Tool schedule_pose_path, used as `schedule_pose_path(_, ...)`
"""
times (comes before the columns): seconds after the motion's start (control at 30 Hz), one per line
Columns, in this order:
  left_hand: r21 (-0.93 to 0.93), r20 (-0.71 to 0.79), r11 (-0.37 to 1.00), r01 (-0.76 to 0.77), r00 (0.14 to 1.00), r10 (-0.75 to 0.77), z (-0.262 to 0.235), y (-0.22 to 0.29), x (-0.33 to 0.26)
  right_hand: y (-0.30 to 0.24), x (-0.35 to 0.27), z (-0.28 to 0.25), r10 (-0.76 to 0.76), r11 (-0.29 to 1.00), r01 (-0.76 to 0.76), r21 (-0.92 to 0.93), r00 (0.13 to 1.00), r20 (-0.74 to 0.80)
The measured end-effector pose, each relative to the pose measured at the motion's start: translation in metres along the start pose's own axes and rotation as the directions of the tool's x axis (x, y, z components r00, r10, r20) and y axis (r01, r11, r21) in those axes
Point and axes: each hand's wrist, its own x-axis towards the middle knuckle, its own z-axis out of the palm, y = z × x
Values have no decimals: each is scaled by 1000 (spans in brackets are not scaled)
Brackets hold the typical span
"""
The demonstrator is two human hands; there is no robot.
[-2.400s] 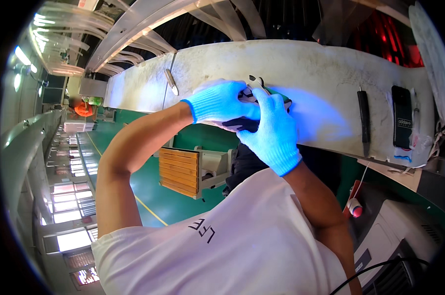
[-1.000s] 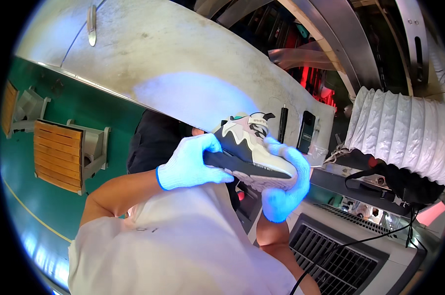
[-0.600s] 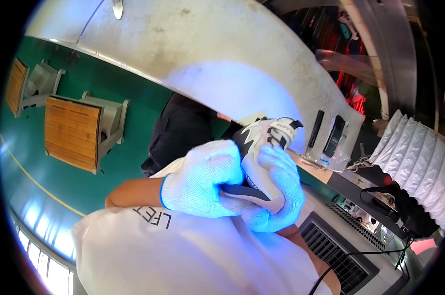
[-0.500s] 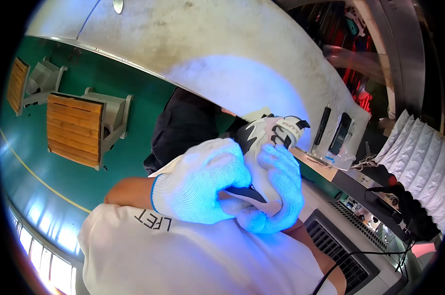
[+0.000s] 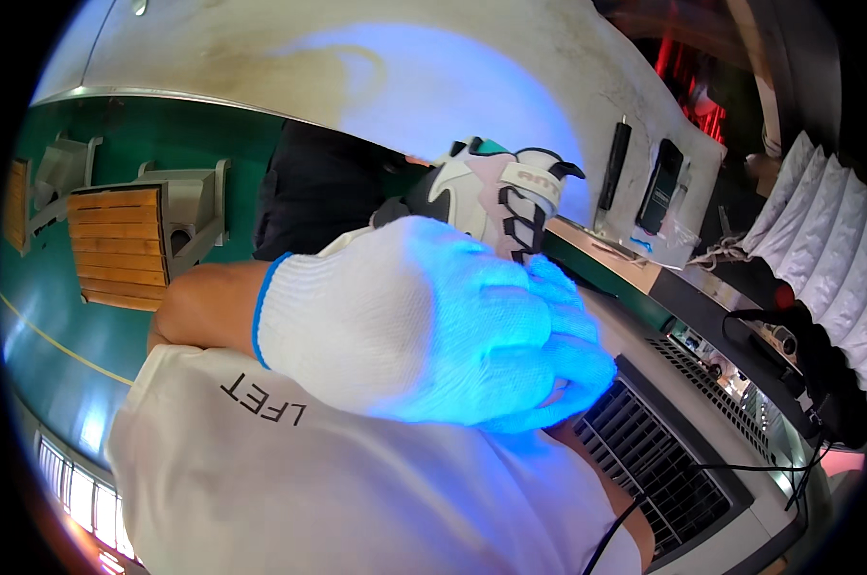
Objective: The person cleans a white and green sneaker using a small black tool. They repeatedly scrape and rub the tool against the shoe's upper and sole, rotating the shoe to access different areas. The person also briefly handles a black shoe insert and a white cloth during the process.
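A white, pink and black sneaker (image 5: 491, 192) is held in front of my chest, its strap and laces facing up and its heel end toward the bench. My left hand (image 5: 404, 326), in a white knit glove with a blue cuff, lies across the near part of the shoe with its fingers bent round it. Behind it, my gloved right hand (image 5: 552, 280) grips the shoe's right side and is mostly covered. Blue light falls on both gloves. The near part of the sneaker is hidden beneath the gloves.
A pale worktable (image 5: 232, 48) runs across the back. A black pen-like tool (image 5: 615, 163) and a dark phone-like device (image 5: 660, 187) lie at its right end. Beside them hangs a white ribbed duct (image 5: 817, 249). A vented machine (image 5: 644, 450) stands at right, a wooden-topped stool (image 5: 117, 247) at left.
My left hand has moved right across the shoe and now covers its near part and much of my right hand. The dark insole-like edge seen between the hands is now hidden.
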Motion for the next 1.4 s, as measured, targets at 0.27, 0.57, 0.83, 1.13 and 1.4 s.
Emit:
schedule_pose_path(0.27, -17, 156, 926, 377, 916, -370, 23, -4, 29, 3, -19, -23, 60, 996, -54, 68, 995, -83)
schedule_pose_path(0.57, 16, 206, 886, 464, 865, -457, 40, -1, 27, 12, -31, -33, 86, 982, -68, 177, 992, -97)
schedule_pose_path(0.83, -146, 74, 896, 419, 908, -412, 47, -8, 17, 7, -33, -38, 163, 958, -137, 251, 983, -87)
schedule_pose_path(1.13, -155, 65, 929, 337, 942, -330, 27, -11, 12, -5, -14, -34, 178, 957, -163, 240, 983, -45)
schedule_pose_path(1.4, -310, -19, 930, 199, 976, -215, 11, -24, 3, -28, 44, -23, 157, 986, -152, -64, 984, 88)
